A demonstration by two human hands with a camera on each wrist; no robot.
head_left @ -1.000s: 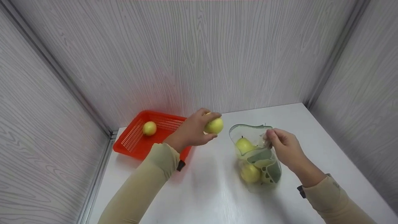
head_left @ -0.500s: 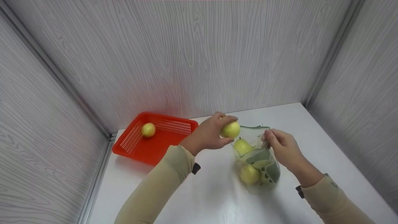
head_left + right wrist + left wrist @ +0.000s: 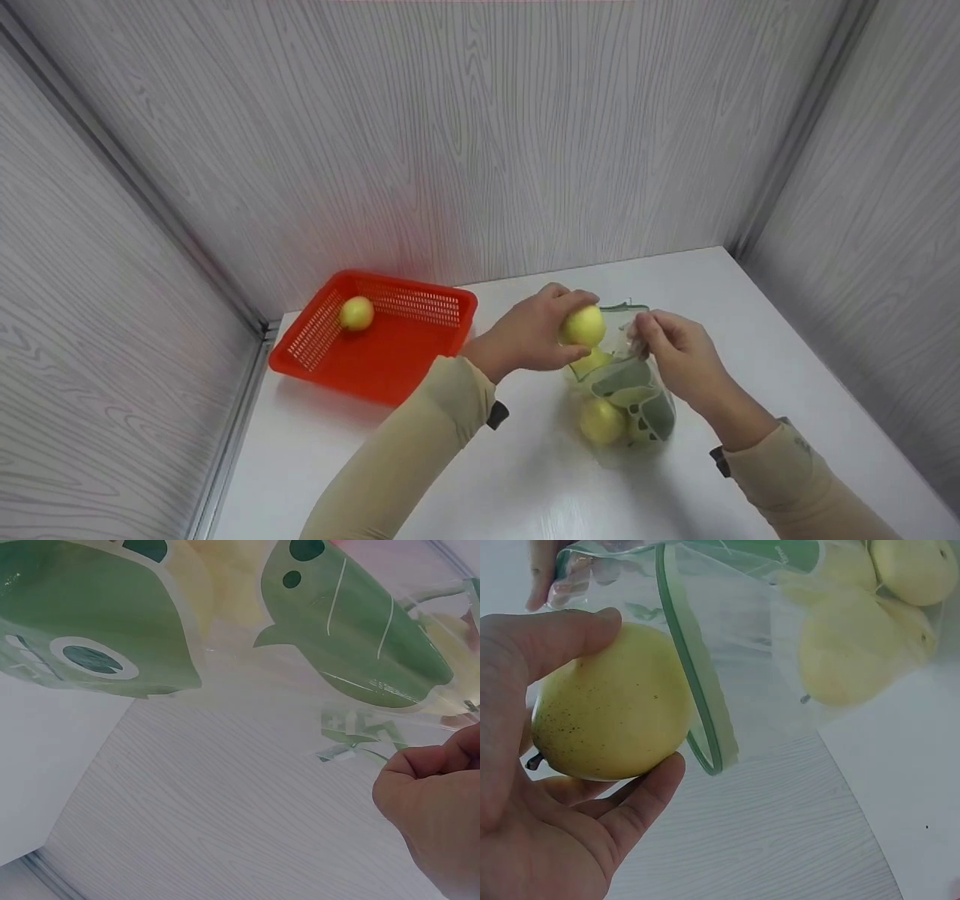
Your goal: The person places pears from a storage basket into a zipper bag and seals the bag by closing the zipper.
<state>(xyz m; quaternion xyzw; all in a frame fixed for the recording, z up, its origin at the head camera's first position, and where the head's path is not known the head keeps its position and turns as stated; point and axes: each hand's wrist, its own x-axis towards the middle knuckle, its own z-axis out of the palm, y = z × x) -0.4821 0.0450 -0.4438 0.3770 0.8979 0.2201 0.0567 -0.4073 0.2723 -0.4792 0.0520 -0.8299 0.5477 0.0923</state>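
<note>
My left hand [image 3: 536, 330] grips a yellow pear [image 3: 615, 709] between thumb and fingers, right at the mouth of a clear plastic zip bag [image 3: 626, 382] with green print. In the left wrist view the pear's short stem points back toward the palm, and its far side overlaps the bag's green zip edge. With thumb and fingers my right hand [image 3: 686, 356] pinches the bag's upper right edge. Several pears [image 3: 847, 645] lie inside the bag, which stands on the table, its mouth facing up and left. Part of the bag's opening is hidden behind the left hand.
A red plastic basket [image 3: 397, 360] with slotted sides stands at the back left, near the wall. One yellow pear [image 3: 356, 313] lies in its left corner. Grey wood-grain panels [image 3: 390, 150] enclose the white table [image 3: 517, 480] at the back and sides.
My left hand has carried the pear rightward and slightly down, from beside the basket to the bag's mouth. The right hand keeps its pinch on the bag with hardly any movement.
</note>
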